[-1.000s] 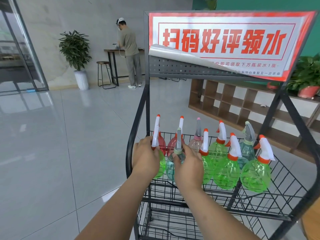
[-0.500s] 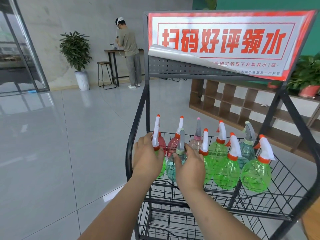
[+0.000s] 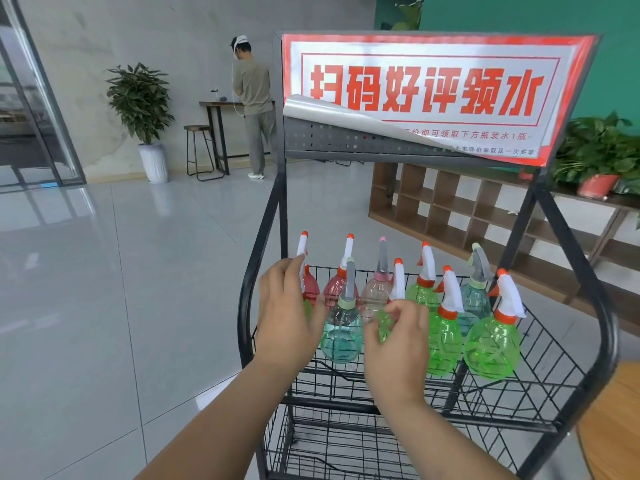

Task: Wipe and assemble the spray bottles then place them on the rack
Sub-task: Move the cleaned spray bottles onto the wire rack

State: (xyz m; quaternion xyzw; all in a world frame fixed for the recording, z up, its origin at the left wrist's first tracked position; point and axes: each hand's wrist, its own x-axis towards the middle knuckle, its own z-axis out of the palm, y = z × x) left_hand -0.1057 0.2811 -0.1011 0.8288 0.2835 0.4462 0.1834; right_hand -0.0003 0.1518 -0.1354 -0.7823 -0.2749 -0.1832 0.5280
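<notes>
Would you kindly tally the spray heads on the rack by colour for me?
White spray heads: 6
Grey spray heads: 3
Total: 9 in view; the left hand may hide another.

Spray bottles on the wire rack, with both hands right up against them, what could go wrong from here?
1. The teal bottle stands between the left hand and right hand; a stray knuckle could tip it into its close-packed neighbours.
2. The left hand is right at a white sprayer head; snagging it might drag that bottle over the rack rim.
</notes>
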